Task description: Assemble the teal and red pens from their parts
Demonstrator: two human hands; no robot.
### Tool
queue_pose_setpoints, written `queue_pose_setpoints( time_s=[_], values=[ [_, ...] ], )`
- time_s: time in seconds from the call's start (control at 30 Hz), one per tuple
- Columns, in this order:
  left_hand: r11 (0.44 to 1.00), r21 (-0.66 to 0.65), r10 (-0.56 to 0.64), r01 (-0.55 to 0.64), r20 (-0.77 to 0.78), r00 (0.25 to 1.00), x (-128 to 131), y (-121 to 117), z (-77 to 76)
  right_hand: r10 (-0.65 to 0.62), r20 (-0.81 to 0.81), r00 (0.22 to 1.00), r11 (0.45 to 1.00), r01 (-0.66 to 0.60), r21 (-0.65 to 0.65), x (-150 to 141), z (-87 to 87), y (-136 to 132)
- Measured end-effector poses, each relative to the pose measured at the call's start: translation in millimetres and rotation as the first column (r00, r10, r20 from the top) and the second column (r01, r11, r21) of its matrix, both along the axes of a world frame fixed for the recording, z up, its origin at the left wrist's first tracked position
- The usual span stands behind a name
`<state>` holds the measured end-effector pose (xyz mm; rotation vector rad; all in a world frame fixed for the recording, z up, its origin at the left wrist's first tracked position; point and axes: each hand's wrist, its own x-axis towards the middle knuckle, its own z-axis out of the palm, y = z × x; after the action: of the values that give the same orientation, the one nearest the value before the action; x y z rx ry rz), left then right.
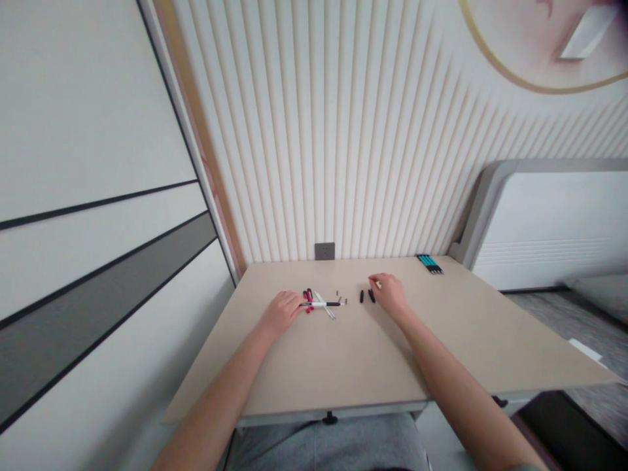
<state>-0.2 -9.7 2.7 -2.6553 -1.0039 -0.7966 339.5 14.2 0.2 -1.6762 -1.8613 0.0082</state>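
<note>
The left hand (280, 313) was laid palm down on the tabletop (392, 356), with the forearm reaching in from 7 o'clock. Its fingers (296, 303) were loosely curled and were seen against the end of a slim white-and-black pen (321, 303), though whether the pen was being gripped could not be told. Small red plastic pieces (308, 301) were clustered just beside those fingers, and a pale, translucent strip (326, 306) was crossed beneath the pen. Tiny grey cylinders (338, 293) were scattered nearby at 1 o'clock from the pen.

The right hand (390, 294) was raised slightly, with the wrist arched and the forearm coming in from 5 o'clock. Its fingers were drawn together in a pinch around a small pale piece (378, 284), too small to be identified. Two matte black pen caps (366, 296) lay just beside that hand at 9 o'clock. A tight row of teal-and-black pens (429, 263) was placed at the far edge of the smooth beige tabletop, at 1 o'clock from the right hand.
</note>
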Motion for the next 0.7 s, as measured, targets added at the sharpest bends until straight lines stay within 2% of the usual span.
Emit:
queue_pose_setpoints(
  time_s=[0.1, 0.2, 0.33, 0.5, 0.7],
  values=[
    [1.0, -0.001, -0.012, 0.012, 0.016, 1.0, 0, 1, -0.6, -0.044, 0.207, 0.977, 0.997, 0.057, -0.055, 33, -6.8, -1],
    [1.0, -0.001, -0.024, 0.024, 0.019, 1.0, 1, 2, -1.5, 0.0, 0.275, 0.961, 0.995, 0.027, -0.093, 46, -16.6, -7],
    [1.0, -0.004, -0.021, 0.021, 0.007, 1.0, 1, 3, -2.2, 0.017, 0.246, 0.969, 0.993, 0.013, -0.121, 39, -23.7, -8],
    [1.0, -0.015, -0.02, 0.019, -0.018, 1.0, 1, 3, -3.8, -0.013, 0.2, 0.98, 0.987, 0.044, -0.153, 36, -22.4, -3],
    [1.0, -0.005, -0.017, 0.017, -0.025, 1.0, 1, 5, -5.9, -0.059, -0.045, 0.997, 0.986, 0.051, -0.158, 44, -22.8, -6]
  ],
)
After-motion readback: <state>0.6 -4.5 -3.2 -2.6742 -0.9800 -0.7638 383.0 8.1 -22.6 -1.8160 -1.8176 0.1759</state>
